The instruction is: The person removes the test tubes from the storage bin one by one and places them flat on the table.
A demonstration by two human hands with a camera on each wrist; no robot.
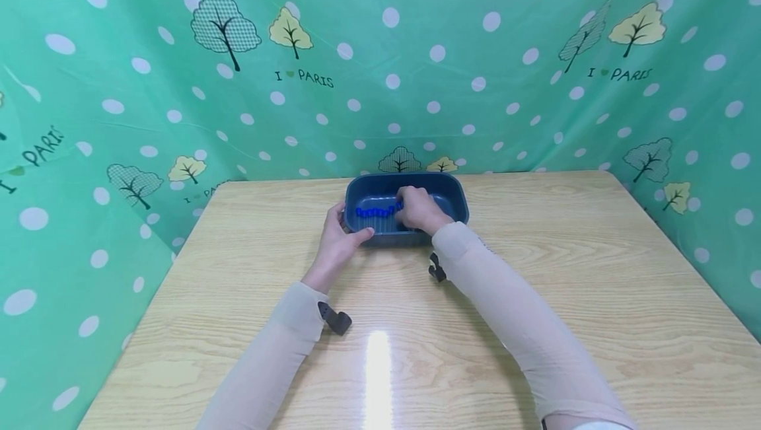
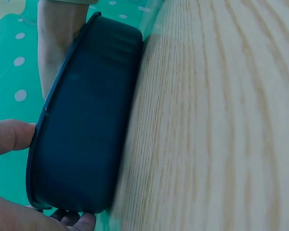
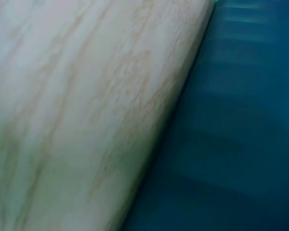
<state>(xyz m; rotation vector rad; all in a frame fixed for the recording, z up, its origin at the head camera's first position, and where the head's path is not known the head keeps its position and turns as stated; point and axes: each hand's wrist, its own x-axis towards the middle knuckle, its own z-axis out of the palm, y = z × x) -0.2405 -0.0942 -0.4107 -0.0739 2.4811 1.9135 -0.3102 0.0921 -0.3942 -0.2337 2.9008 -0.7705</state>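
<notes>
Your left hand (image 1: pixel 341 238) grips the left end of the bin (image 1: pixel 395 240), thumb on the near rim and fingers bent round the end wall; the left wrist view shows the same hold from the side. Your right hand (image 1: pixel 419 211) reaches down inside the bin with its fingers curled. A bit of blue shows right at those fingertips, but you cannot tell from here whether they pinch it, and the right wrist view catches only the bin's wall and the wood beside it, blurred.

Next to your right hand, on its left, the blue pieces (image 1: pixel 374 213) lie in a wavy row inside the bin, running towards its left end. The bin is dark blue with rounded corners, and it sits upright near the far edge of the bench (image 1: pixel 594 251).

Further out, pale sleeves cover both your forearms, with a black mount (image 1: pixel 339 322) at your left wrist and another at your right. The bench has a light wood grain, and a bright streak of glare falls between your arms. Behind it hangs a green cloth (image 1: pixel 416 86) with white dots, printed trees and "I PARIS" lettering.
</notes>
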